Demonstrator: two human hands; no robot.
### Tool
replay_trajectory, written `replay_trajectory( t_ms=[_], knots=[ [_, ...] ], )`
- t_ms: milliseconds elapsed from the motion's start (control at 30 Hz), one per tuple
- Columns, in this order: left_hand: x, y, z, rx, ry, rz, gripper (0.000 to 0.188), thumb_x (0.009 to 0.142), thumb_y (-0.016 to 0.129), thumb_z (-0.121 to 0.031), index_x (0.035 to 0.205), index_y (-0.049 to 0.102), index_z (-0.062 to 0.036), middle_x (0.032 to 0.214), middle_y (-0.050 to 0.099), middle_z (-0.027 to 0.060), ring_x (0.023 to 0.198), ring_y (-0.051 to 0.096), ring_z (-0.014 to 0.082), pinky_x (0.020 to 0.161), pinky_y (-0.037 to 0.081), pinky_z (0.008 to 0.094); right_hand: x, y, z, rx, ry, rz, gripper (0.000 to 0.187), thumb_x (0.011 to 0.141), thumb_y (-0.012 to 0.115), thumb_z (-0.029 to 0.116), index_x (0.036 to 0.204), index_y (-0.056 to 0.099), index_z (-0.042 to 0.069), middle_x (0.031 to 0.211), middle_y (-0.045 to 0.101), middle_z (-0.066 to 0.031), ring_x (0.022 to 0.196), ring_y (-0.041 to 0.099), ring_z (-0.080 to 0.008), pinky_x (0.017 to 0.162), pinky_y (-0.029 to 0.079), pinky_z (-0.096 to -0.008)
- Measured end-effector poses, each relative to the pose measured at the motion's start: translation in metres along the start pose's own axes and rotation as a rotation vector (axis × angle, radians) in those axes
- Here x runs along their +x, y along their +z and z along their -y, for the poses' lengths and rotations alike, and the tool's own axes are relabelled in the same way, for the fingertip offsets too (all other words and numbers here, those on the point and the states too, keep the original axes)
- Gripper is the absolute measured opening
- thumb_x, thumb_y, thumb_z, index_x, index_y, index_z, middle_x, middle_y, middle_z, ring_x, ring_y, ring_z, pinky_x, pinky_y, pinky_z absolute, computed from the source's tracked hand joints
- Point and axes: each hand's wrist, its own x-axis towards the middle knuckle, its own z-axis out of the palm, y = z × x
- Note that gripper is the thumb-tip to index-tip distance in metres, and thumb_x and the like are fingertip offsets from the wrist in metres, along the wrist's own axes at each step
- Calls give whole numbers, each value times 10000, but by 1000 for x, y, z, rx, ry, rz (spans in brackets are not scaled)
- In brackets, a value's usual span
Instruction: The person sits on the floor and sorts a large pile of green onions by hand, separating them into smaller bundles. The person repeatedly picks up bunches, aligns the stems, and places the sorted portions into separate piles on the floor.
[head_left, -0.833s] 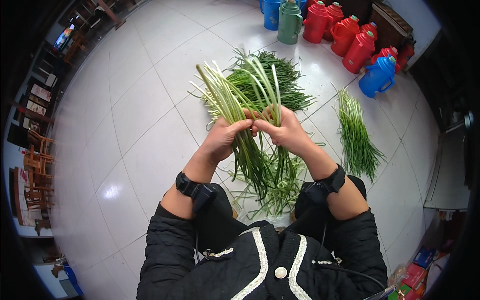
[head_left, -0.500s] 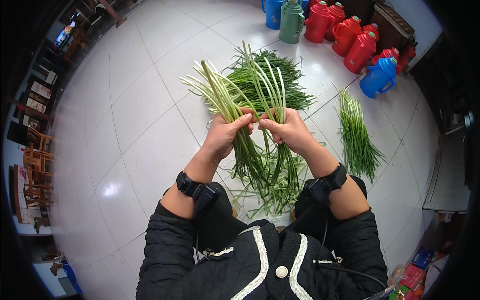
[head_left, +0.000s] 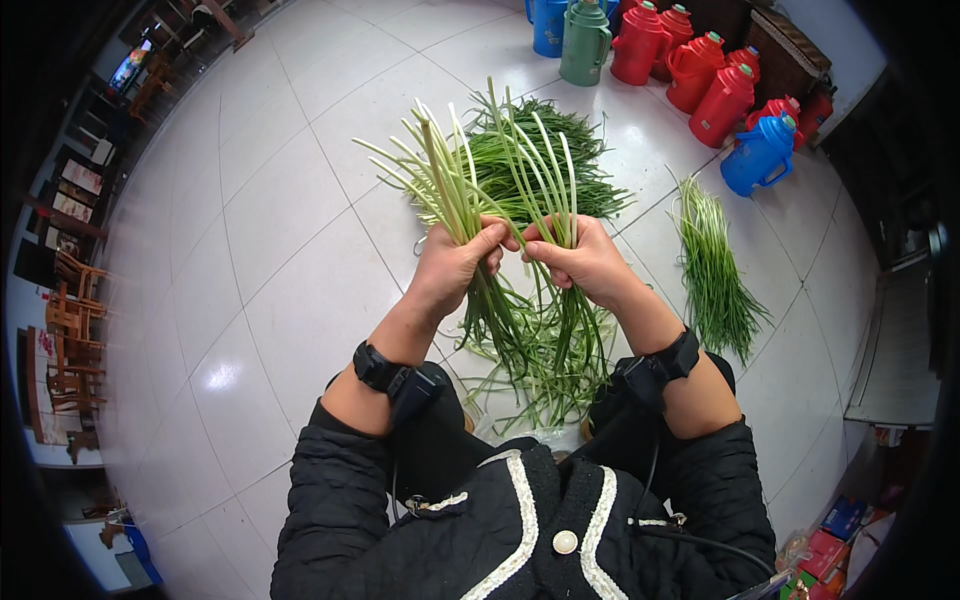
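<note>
the left hand (head_left: 452,265) is gripping one bunch of green stalks (head_left: 440,185) with closed fingers, and the right hand (head_left: 580,262) is closing around a second bunch (head_left: 545,165), both held up above the white tiled floor (head_left: 250,230). two more piles of greens are lying on the floor: a loose pile (head_left: 590,170) behind the hands and a bundle (head_left: 712,270) to the right. far behind, about nine thermos jugs are standing with lids on, contents not visible: six red jugs (head_left: 700,75), two blue jugs (head_left: 757,155) and one green jug (head_left: 585,42).

- The long green chive stalks (head_left: 520,300) vanish mid-length inside each closed grip.
- The blue plastic thermos jug (head_left: 546,22) at the far end is cut off by the top edge.
- The small screen (head_left: 132,66) far left is too blurred to make out.
</note>
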Motion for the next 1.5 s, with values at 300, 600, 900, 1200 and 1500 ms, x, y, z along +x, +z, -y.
replay_trajectory(
  t_ms=[300, 600, 900, 1200, 1500],
  knots=[
    [4, -2, -3, -168, -13, -37, 152, 852, 617, -121, 924, 547, -6, 754, 582, 63, 542, 470, 68, 497, 408, 212, -3, 0, 3, -1, 19, 18, 146, 811, 632, 68, 916, 580, -18, 729, 619, -69, 457, 455, -41, 396, 367, -189],
    [1, 7, 1, -18, -37, -51, 122, 846, 624, -115, 862, 583, -1, 633, 556, 31, 512, 492, 85, 473, 400, 220, -5, 0, 3, -104, 10, 7, 155, 804, 664, 100, 886, 578, 1, 715, 605, -49, 463, 473, -45, 403, 369, -183],
    [1, -3, -9, 7, -93, 39, 109, 883, 554, -103, 900, 547, 5, 744, 604, 88, 537, 480, 81, 500, 421, 220, -6, -5, 6, -98, 65, 16, 136, 786, 668, 90, 854, 590, 1, 671, 563, -20, 471, 476, -52, 413, 373, -196],
    [14, -52, -26, -517, 94, -116, 104, 888, 452, -101, 838, 474, -12, 821, 598, 143, 567, 406, 79, 532, 392, 221, -9, -23, -1, 40, 138, 53, 144, 774, 654, 60, 876, 578, -9, 723, 594, -71, 470, 451, -60, 419, 358, -211],
    [6, -83, -45, -538, 309, -215, 224, 914, 490, -193, 734, 418, -82, 991, 596, 203, 539, 397, 64, 513, 399, 200, -14, -56, -6, 155, 194, -87, 112, 767, 633, 55, 857, 577, 18, 680, 554, -28, 476, 407, -35, 424, 314, -195]
  ],
)
